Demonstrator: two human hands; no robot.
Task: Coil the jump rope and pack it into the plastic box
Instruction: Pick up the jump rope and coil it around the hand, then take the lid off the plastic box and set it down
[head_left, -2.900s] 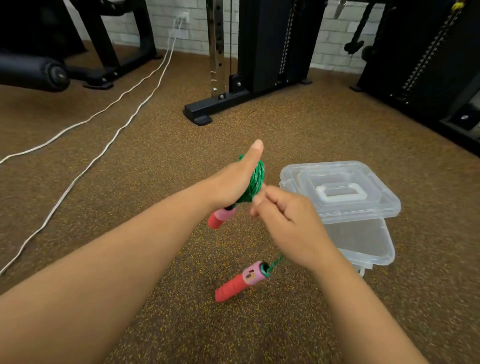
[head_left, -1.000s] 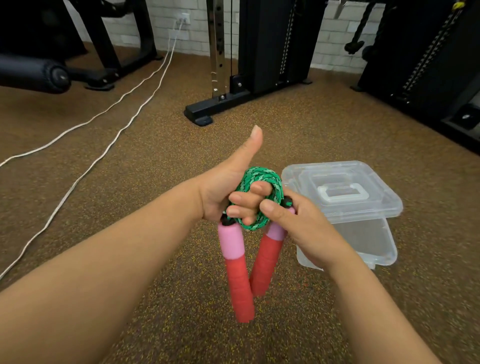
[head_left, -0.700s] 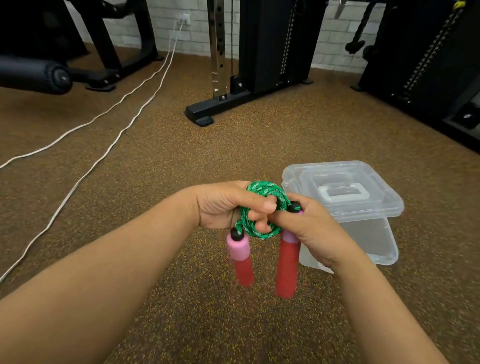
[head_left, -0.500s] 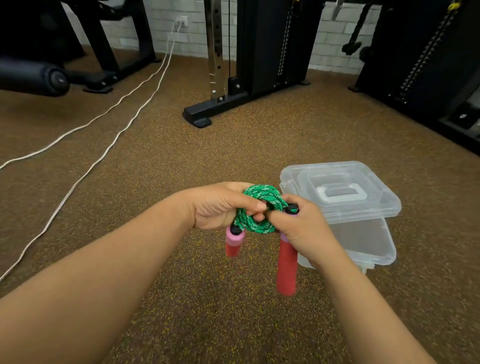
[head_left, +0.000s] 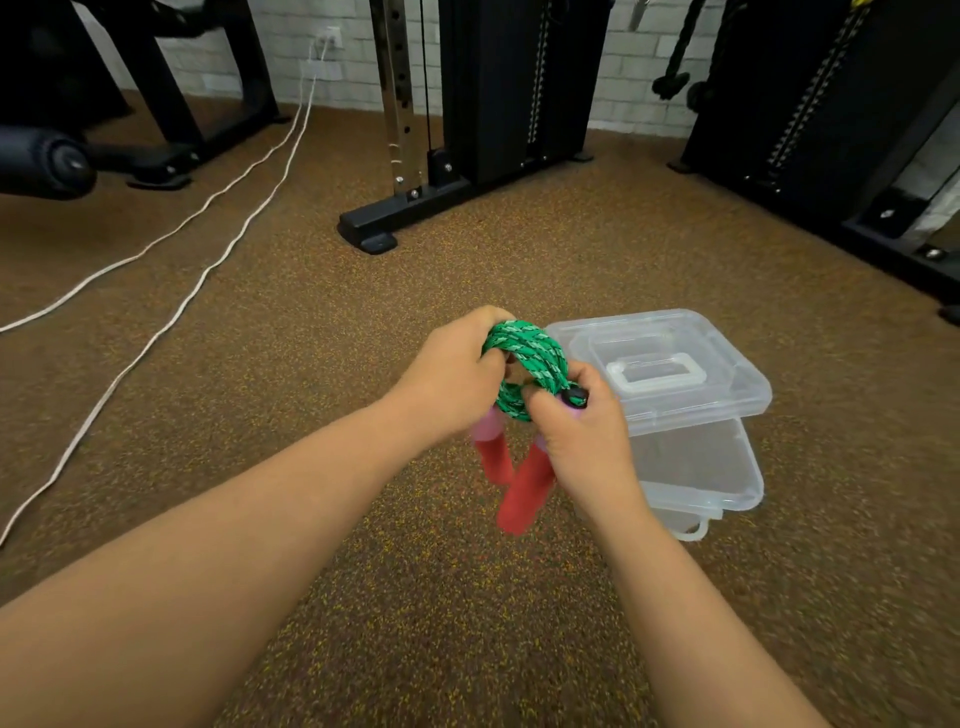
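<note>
The green jump rope (head_left: 530, 351) is wound into a tight coil that I hold in front of me above the floor. My left hand (head_left: 452, 379) grips the coil's left side and my right hand (head_left: 576, 426) grips its right side at the top of one handle. Two red and pink handles (head_left: 522, 486) hang below the coil, crossing each other. Just right of my hands stands the clear plastic box (head_left: 696, 467) on the floor. Its clear lid (head_left: 660, 364) lies askew over the far part, leaving the near part uncovered.
Two white cables (head_left: 171, 265) run across the brown speckled floor at the left. A black weight machine base (head_left: 384, 228) stands ahead, more black gym frames (head_left: 831, 171) at the right, and a padded roller (head_left: 47, 166) at the far left.
The loose handle was lifted from the floor and brought beside the other. My left thumb closed down onto the coil, and the two hanging handles swung together until they cross.
</note>
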